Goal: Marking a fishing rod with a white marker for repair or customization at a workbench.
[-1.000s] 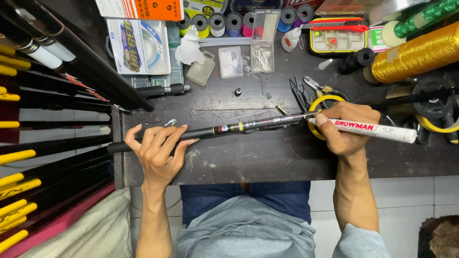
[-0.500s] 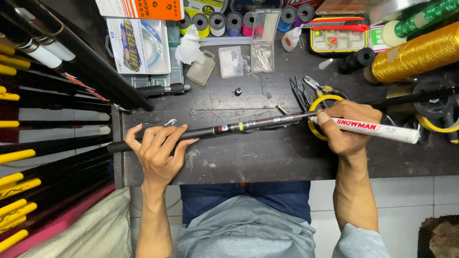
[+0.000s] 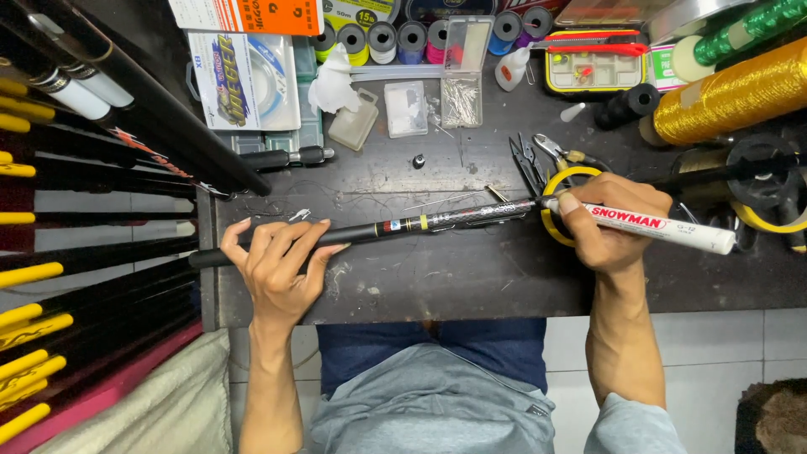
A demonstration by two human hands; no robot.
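A slim black rod [image 3: 420, 224] with yellow and red bands lies slanted across the dark workbench [image 3: 471, 277]. My left hand [image 3: 276, 267] cups its thicker end near the bench's left edge, fingers spread over it. My right hand [image 3: 607, 223] grips a white marker pen [image 3: 664, 227] whose tip touches the rod's thin end. Right behind that hand lies a yellow tape roll [image 3: 561, 195].
Black and yellow rods [image 3: 76, 168] fill the rack at left. Thread spools [image 3: 395, 38], small clear boxes [image 3: 405, 109], a yellow tackle box [image 3: 595, 63], pliers and scissors [image 3: 538, 155] and a big gold thread cone [image 3: 731, 92] crowd the bench's far side.
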